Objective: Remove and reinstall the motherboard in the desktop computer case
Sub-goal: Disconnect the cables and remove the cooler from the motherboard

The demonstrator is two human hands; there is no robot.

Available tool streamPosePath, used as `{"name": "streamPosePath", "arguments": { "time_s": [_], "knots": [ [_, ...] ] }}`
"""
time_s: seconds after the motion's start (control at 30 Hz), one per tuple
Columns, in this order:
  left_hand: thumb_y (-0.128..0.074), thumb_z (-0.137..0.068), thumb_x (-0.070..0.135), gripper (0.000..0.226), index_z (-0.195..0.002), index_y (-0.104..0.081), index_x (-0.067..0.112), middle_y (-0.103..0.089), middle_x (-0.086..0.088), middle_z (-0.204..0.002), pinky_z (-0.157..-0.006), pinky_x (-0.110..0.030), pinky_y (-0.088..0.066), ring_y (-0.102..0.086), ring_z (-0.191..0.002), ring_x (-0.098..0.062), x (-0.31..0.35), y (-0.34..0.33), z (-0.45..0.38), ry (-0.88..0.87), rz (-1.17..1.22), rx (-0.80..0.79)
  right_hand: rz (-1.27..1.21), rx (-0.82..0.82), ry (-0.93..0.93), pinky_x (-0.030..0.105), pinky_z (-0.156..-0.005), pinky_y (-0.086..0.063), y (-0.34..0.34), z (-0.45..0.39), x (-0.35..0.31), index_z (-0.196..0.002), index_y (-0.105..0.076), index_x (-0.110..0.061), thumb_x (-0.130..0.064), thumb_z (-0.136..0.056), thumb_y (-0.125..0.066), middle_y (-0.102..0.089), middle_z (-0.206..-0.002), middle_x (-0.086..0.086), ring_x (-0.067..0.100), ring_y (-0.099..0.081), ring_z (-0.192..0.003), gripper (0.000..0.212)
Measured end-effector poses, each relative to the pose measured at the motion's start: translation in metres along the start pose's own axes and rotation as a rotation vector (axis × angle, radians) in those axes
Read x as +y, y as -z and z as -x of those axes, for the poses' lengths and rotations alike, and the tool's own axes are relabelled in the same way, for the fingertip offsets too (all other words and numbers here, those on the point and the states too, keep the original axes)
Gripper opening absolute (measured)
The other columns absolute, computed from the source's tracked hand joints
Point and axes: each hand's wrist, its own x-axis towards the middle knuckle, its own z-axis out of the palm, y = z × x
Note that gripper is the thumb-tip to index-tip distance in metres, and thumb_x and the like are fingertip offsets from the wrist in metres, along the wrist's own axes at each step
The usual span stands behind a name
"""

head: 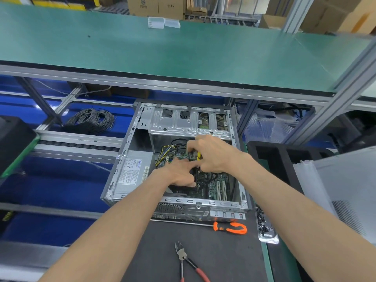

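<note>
Both hands down inside the open case, working over the motherboard.

I see the motherboard (211,186) lying flat in the case (130,159), toward 5 o'clock of its floor, beside the power supply (132,171) at 9. My right hand (213,153) curls its fingers around a yellow-handled tool (199,155); my left hand (181,174) rests with fingers relaxed, flat by a black part. I judge the board thin, stiff, light and fragile: lift by bare edges, never by components or cables (162,153).
</note>
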Motion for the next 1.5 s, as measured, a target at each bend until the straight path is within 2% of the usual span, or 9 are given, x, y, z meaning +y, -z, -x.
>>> {"name": "streamPosePath", "arguments": {
  "time_s": [0.1,0.33,0.5,0.63,0.7,0.9,1.13,1.3,1.5],
  "knots": [
    [-0.064,-0.084,0.039,0.078,-0.151,-0.024,0.037,-0.035,-0.006,-0.153,-0.111,-0.062,-0.029,-0.022,-0.142,-0.038,0.0001,0.0009,0.0003,0.0,-0.01,-0.012,0.119,0.029,-0.153,0.036,-0.061,-0.037,-0.0002,-0.0033,0.0028,-0.099,-0.061,-0.012,-0.037,-0.101,-0.053,-0.039,-0.073,0.004,0.03,-0.045,-0.074,0.026],
    [-0.065,-0.085,0.039,0.086,-0.156,-0.017,0.039,-0.027,-0.005,-0.16,-0.116,-0.064,-0.02,-0.017,-0.147,-0.039,0.0014,0.0005,0.0012,0.004,-0.012,-0.009,-0.017,-0.059,0.05,0.031,-0.069,-0.04,0.003,0.001,0.0027,-0.092,-0.072,-0.016,-0.001,-0.079,-0.066,-0.049,-0.09,-0.005,0.022,-0.054,-0.088,0.021],
    [-0.065,-0.084,0.039,0.079,-0.152,-0.023,0.037,-0.032,-0.006,-0.156,-0.113,-0.064,-0.024,-0.021,-0.144,-0.039,0.0007,0.0009,0.0004,0.001,-0.016,-0.014,0.142,0.022,-0.184,0.038,-0.062,-0.039,0.0012,-0.0032,0.0014,-0.098,-0.055,-0.011,-0.044,-0.099,-0.055,-0.046,-0.078,0.007,0.033,-0.053,-0.079,0.033],
    [-0.064,-0.083,0.04,0.082,-0.152,-0.021,0.039,-0.033,-0.005,-0.155,-0.113,-0.066,-0.023,-0.02,-0.144,-0.038,0.0003,-0.0003,-0.0006,0.001,-0.02,-0.004,0.058,-0.024,-0.025,0.032,-0.065,-0.038,0.0028,-0.0018,0.001,-0.083,-0.065,-0.011,-0.008,-0.087,-0.064,-0.054,-0.083,0.001,0.022,-0.053,-0.081,0.006],
    [-0.065,-0.083,0.04,0.085,-0.154,-0.018,0.04,-0.03,-0.004,-0.158,-0.114,-0.066,-0.021,-0.017,-0.146,-0.039,0.0003,-0.001,0.0,0.002,-0.011,0.001,0.006,-0.066,0.054,0.028,-0.066,-0.036,0.0015,0.0021,0.0003,-0.081,-0.068,-0.016,0.005,-0.077,-0.065,-0.049,-0.088,-0.005,0.019,-0.051,-0.082,0.022],
    [-0.066,-0.085,0.039,0.076,-0.15,-0.026,0.037,-0.036,-0.005,-0.154,-0.111,-0.061,-0.028,-0.025,-0.141,-0.037,0.004,0.0019,0.0017,0.021,-0.026,0.0,0.152,0.031,-0.163,0.038,-0.063,-0.038,-0.0003,0.0013,0.0039,-0.096,-0.054,-0.01,-0.039,-0.098,-0.057,-0.041,-0.078,0.005,0.032,-0.055,-0.083,0.029],
    [-0.066,-0.085,0.043,0.084,-0.155,-0.019,0.038,-0.033,-0.004,-0.158,-0.114,-0.06,-0.027,-0.022,-0.145,-0.039,0.0036,0.0036,0.0018,0.016,-0.044,-0.003,0.02,-0.064,0.119,0.035,-0.071,-0.046,0.003,0.0055,0.0043,-0.085,-0.07,-0.013,0.005,-0.076,-0.063,-0.052,-0.093,-0.002,0.025,-0.056,-0.089,0.021],
    [-0.066,-0.085,0.044,0.08,-0.152,-0.024,0.035,-0.032,-0.004,-0.157,-0.112,-0.057,-0.03,-0.025,-0.142,-0.036,0.003,0.0039,-0.0002,0.027,-0.057,-0.018,0.099,0.054,-0.114,0.037,-0.062,-0.038,-0.0011,0.0007,0.0044,-0.093,-0.053,-0.01,-0.038,-0.096,-0.06,-0.042,-0.08,0.005,0.029,-0.045,-0.074,0.029],
    [-0.066,-0.084,0.044,0.084,-0.155,-0.023,0.03,-0.034,-0.004,-0.157,-0.114,-0.06,-0.028,-0.023,-0.145,-0.037,0.0011,0.0019,-0.0012,0.023,-0.041,-0.005,-0.001,-0.022,0.097,0.037,-0.069,-0.048,-0.0023,-0.0016,0.0001,-0.081,-0.071,-0.011,0.005,-0.078,-0.063,-0.051,-0.089,-0.003,0.021,-0.05,-0.08,0.018]
  ]
}}
